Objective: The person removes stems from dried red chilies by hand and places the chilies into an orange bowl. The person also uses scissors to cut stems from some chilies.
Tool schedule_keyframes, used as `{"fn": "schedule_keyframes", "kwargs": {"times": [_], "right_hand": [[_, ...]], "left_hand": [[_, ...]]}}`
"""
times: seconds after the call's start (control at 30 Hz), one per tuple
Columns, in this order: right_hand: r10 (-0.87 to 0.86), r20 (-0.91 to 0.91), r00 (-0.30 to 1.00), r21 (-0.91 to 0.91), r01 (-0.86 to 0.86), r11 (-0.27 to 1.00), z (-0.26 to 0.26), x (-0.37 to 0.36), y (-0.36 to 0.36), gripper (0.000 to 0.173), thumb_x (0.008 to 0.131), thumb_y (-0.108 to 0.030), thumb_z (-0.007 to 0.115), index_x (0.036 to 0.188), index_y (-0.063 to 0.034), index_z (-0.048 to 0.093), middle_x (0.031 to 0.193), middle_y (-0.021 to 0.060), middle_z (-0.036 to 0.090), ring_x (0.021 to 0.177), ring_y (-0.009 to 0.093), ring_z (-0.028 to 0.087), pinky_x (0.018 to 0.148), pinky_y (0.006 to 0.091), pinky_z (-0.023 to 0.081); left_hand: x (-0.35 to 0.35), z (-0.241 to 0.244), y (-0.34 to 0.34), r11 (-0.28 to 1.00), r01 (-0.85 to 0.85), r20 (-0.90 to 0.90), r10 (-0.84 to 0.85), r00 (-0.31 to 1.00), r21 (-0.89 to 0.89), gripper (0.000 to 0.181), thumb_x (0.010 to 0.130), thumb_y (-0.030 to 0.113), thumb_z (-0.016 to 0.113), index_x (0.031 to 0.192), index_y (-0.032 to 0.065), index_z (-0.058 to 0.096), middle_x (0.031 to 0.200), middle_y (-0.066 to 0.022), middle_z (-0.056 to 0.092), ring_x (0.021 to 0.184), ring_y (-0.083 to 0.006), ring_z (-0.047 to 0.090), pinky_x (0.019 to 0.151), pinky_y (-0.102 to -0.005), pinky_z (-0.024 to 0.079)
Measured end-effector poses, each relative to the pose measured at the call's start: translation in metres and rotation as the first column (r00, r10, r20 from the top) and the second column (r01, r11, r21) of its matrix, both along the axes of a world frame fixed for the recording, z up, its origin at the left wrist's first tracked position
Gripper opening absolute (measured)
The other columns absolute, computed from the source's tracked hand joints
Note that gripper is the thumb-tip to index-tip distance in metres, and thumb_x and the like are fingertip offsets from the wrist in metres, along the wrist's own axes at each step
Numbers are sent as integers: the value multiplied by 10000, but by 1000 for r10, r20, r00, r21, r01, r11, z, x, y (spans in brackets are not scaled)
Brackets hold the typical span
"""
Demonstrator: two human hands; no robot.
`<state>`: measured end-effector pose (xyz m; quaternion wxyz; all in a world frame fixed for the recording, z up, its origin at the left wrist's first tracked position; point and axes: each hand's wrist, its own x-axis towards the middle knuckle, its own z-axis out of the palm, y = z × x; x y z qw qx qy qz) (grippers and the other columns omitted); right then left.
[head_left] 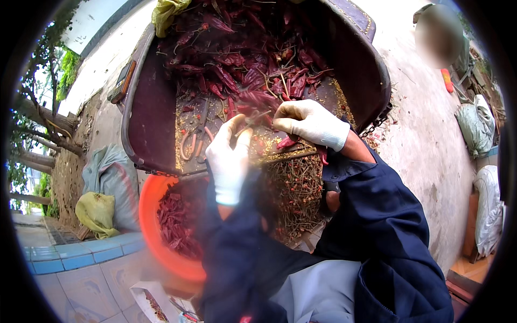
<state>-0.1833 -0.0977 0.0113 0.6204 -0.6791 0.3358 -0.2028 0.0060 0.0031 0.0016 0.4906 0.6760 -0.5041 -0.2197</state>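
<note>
My left hand (230, 157), in a white knitted glove, is raised over the near part of a dark maroon cargo bed (147, 117). Its thumb and forefinger curve toward each other beside a blurred pepper stem (258, 118); whether they grip it is unclear. My right hand (309, 123), gloved alike with stained fingertips, has its fingers bent together close to the stem. Anything inside that pinch is hidden. Dried red chili peppers (250, 68) heap up beyond both hands. Scissors (194, 141) with orange handles lie left of my left hand, among scattered yellow seeds.
Below the bed stands an orange basin (147, 214) of dried peppers, beside heaped stems (297, 194). A handheld device (122, 82) rests on the left rim; a chain (375, 124) hangs at right. Sacks (111, 177) lie left. Another person (464, 56) is at upper right.
</note>
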Motion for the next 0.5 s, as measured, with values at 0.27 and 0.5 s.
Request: {"fn": "schedule_keyframes", "kwargs": {"times": [0.27,0.5], "right_hand": [[-24,-17,1000,-220,20,975,-8,12,16,355,937,-336,720,1024,4,671,864,92,719,758,124,686,659,295,554],[-41,-125,991,-400,-13,916,-11,14,21,418,969,-444,627,994,-30,682,838,167,714,772,286,715,716,364,530]], "left_hand": [[1,2,4,995,92,-150,-86,985,33,271,961,71,660,1210,-37,657,1108,-103,708,1004,-131,659,895,-261,520],[-17,6,12,975,210,-31,-208,978,67,244,939,138,706,1123,-20,679,972,-76,735,867,-112,674,772,-269,535]]}}
